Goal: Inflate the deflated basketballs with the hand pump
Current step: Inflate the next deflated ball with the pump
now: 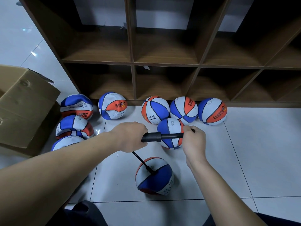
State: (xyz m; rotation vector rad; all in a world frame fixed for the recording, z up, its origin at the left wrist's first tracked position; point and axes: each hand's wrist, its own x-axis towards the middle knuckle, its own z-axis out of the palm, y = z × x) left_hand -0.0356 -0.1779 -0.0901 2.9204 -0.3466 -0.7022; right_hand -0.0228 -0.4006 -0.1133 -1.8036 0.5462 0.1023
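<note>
I've got the left hand curled tight round the black barrel of the hand pump, held roughly level above the floor. Right hand grips the pump's handle end, fingers wrapped round it; the thinner piston rod shows between the 2 hands, so it's partly drawn out. A thin black hose drops from under the left hand to the basketball on the white tiled floor just below, plugged in at the top. That ball's blue/white/orange w/ a dent on its lower left, not fully round.

Behind the pump sits another ball, near the right hand. 3 round balls line up vs the base of the brown cubby shelf. To the left, a creased ball and several collapsed balls lie beside a cardboard box, flaps open.
</note>
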